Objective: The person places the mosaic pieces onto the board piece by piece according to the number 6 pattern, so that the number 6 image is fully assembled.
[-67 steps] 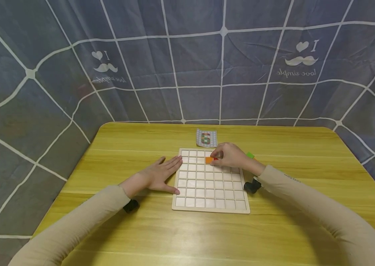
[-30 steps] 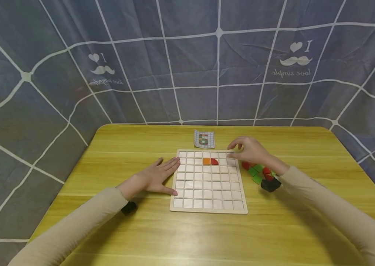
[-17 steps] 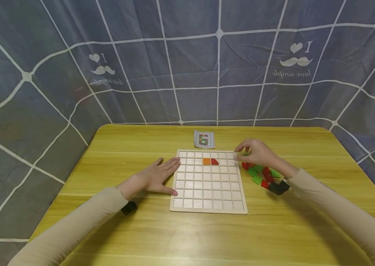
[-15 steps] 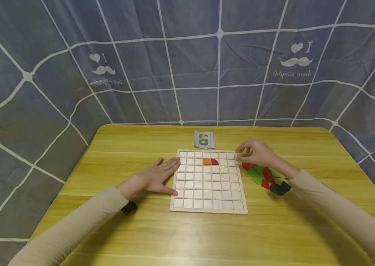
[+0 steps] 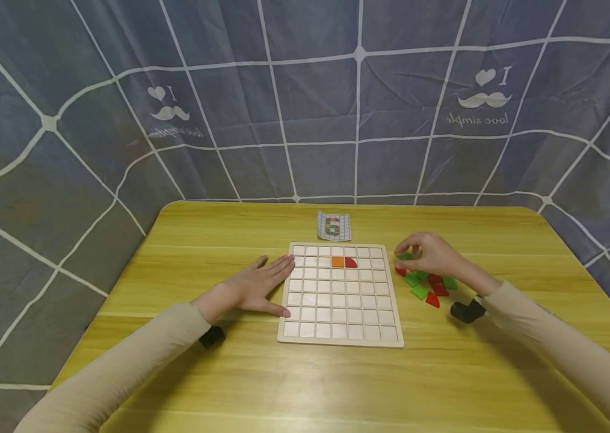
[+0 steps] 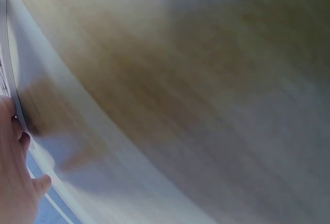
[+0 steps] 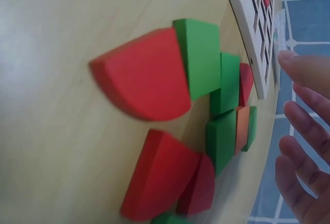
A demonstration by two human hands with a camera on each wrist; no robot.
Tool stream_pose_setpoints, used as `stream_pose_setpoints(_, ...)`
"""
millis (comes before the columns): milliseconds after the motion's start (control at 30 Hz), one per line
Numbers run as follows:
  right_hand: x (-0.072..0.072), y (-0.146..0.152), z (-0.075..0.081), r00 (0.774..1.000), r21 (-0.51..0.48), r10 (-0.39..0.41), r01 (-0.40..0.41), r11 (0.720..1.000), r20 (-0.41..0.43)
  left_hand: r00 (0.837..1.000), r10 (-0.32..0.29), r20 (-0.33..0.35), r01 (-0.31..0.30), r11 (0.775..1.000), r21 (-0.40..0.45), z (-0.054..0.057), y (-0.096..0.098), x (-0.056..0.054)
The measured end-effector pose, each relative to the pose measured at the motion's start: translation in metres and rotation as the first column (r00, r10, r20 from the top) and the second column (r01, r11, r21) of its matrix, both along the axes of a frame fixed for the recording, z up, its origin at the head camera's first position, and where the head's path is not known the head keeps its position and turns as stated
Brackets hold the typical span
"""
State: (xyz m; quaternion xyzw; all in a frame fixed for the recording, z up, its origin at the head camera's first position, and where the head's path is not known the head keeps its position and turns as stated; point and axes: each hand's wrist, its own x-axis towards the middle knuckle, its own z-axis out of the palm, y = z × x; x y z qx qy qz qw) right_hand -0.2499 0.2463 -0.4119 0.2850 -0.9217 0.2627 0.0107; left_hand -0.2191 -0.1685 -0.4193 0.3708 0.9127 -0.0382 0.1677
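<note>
Two tiles (image 5: 340, 262) are seated in the grid board (image 5: 338, 299), touched at its left edge by the left hand (image 5: 258, 287), straight-fingered, while loose tiles (image 5: 435, 279) are overhung by the right hand (image 5: 434, 257), fingers parted, nothing gripped

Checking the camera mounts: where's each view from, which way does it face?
Head: worn on head, facing forward and down at grid board and blocks; left hand, right hand and sleeves show.
Left wrist: on that wrist, facing mostly blurred tabletop; left hand at left edge.
Right wrist: on that wrist, facing blocks; right hand at right edge.
Head and right wrist share grid board, blocks and right hand.
</note>
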Motion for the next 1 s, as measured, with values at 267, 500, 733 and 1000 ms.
stream_pose_setpoints(267, -0.001, 0.01, -0.005, 1.0, 0.013, 0.007, -0.007, 1.0, 0.026, 1.0, 0.001, 0.001, -0.001, 1.0, -0.006, 0.0, 0.0, 0.0)
stream_pose_setpoints(500, 0.0, 0.015, -0.006, 0.999, 0.042, 0.014, -0.016, 0.999, 0.05, 1.0, 0.005, 0.007, -0.005, 1.0, -0.016, 0.001, 0.001, 0.001)
stream_pose_setpoints(733, 0.001, 0.016, -0.006, 0.999, 0.063, 0.041, -0.043, 0.997, 0.026, 1.0, 0.007, -0.005, -0.007, 1.0, -0.01, -0.001, 0.001, 0.002)
stream_pose_setpoints(1000, 0.001, 0.017, -0.01, 0.998, 0.063, 0.068, -0.067, 0.996, 0.001, 1.0, 0.005, -0.011, -0.005, 1.0, -0.007, -0.003, 0.001, 0.002)
